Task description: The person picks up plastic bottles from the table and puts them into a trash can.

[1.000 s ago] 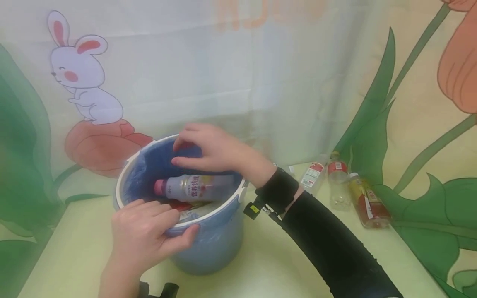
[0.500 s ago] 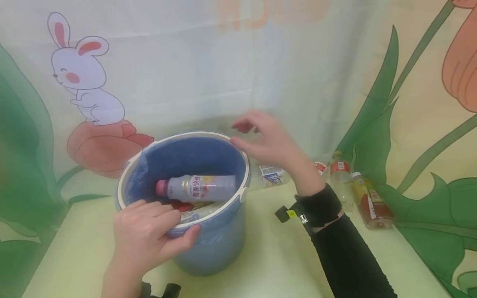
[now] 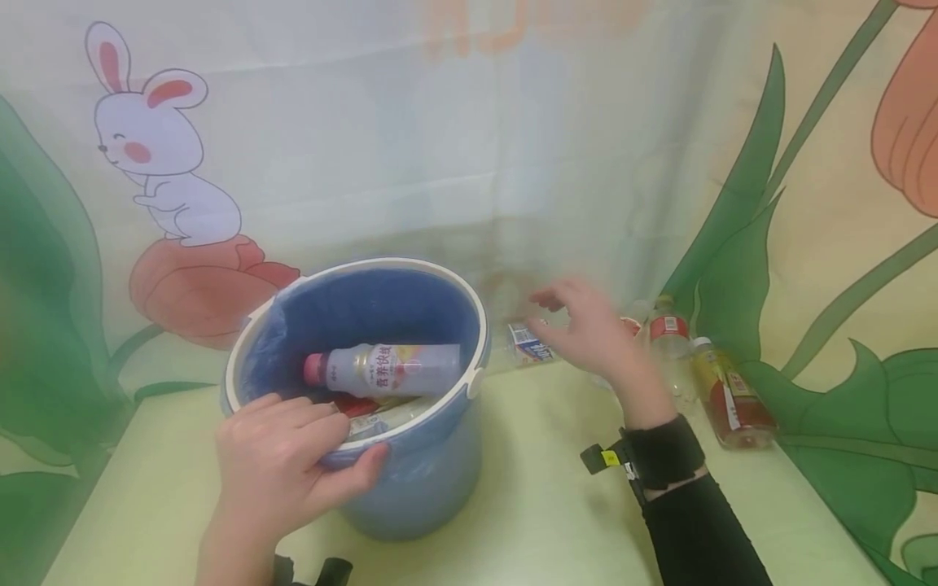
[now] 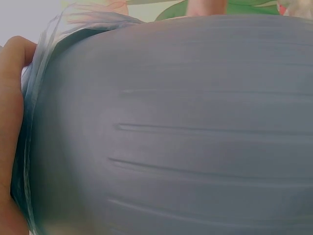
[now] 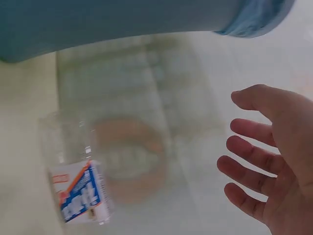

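Observation:
In the head view a blue bucket (image 3: pixel 432 480) with a white rim and a bluish plastic liner stands on the table. My left hand (image 3: pixel 282 456) grips its near rim, fingers inside and thumb outside. The left wrist view is mostly the ribbed bucket wall (image 4: pixel 186 112). Inside the bucket lies a pale drink bottle (image 3: pixel 421 369) with a pink cap, over some wrappers. My right hand (image 3: pixel 586 330) hovers right of the bucket, holding nothing, fingers slightly bent and spread. Near it lies a clear plastic bottle with a white, blue and orange label (image 5: pixel 78 193).
At the right of the table (image 3: pixel 542 488) lie a clear bottle with a red label (image 3: pixel 668 325) and a yellow-labelled bottle with a white cap (image 3: pixel 733 399). Another red-labelled bottle is mostly hidden behind my right hand. A printed curtain (image 3: pixel 352 146) hangs close behind the bucket.
My right hand has moved from over the bucket's mouth out to the right and lower, uncovering the blue-and-white labelled bottle. My left hand keeps its grip on the rim.

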`<state>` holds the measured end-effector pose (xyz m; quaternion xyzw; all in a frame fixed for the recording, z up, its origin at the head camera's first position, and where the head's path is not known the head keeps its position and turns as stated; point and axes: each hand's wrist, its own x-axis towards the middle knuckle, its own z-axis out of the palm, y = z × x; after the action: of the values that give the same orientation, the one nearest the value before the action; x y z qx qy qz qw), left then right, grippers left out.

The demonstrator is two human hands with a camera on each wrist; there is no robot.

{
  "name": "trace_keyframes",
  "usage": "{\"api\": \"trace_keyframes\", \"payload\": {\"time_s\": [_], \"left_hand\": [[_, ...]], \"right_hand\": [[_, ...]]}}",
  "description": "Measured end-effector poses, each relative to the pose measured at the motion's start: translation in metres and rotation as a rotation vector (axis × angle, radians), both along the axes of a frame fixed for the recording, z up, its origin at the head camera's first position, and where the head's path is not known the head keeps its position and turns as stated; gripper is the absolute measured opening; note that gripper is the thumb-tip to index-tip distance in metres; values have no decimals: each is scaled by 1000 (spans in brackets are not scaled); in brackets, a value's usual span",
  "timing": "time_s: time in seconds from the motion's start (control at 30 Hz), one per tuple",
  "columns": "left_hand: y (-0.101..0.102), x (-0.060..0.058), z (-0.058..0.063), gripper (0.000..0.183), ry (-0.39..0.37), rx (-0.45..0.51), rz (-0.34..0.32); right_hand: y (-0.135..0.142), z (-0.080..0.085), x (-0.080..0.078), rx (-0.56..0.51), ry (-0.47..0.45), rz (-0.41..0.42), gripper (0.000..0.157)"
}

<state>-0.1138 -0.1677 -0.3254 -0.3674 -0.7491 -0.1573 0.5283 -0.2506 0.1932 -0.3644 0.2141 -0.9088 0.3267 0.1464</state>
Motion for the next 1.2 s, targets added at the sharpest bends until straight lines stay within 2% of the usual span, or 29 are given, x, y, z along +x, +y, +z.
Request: {"api": "trace_keyframes", "payload": {"time_s": [0.27,0.5,0.73,1.2], "left_hand": [[1,-1,3,61,25,10,-20],[1,0,3,61,18,9,-18],[0,0,2,61,18,7,-15],[-1,0,2,60,-2,2,-17]], "right_hand": [[-4,-38,-22,112,-79,34,51],[-9,-69,-48,238,-58,41,75],[-15,-81,-68,357,-66,59,91],[-22,-92,-88,519,-122,56,96]]}}
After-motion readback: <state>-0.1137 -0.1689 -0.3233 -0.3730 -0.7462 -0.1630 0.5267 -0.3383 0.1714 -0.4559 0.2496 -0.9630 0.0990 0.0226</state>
